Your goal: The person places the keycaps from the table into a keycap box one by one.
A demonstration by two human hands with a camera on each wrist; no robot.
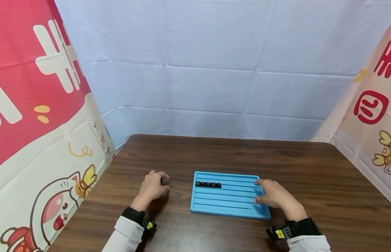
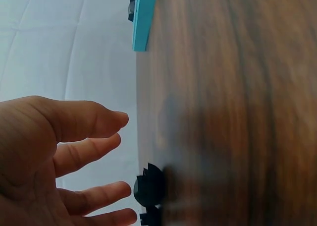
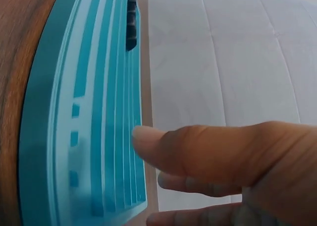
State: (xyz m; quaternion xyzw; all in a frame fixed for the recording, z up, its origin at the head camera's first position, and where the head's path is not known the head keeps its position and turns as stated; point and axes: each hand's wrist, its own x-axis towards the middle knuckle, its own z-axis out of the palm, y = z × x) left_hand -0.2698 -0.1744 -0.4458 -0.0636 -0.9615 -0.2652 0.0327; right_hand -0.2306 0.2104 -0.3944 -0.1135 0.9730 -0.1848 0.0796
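Observation:
A light blue ridged tray (image 1: pixel 227 207) lies on the table, slightly tilted in the head view. A short row of small black keycap-like pieces (image 1: pixel 208 184) sits in an upper groove at its left. My left hand (image 1: pixel 152 186) is left of the tray, thumb and fingers apart with nothing between them. In the left wrist view, dark jagged-topped pieces (image 2: pixel 150 186) stand on the table by its fingertips; the hand mostly hides them in the head view. My right hand (image 1: pixel 272 194) is at the tray's right edge, fingers spread and thumb over the rim; contact is hard to tell.
The brown wooden table (image 1: pixel 170 150) extends around the tray. A pale cloth (image 1: pixel 195 87) hangs behind it, with printed cloths at the left (image 1: pixel 66 140) and right (image 1: pixel 369 140). Each wrist wears a black strap with a small camera.

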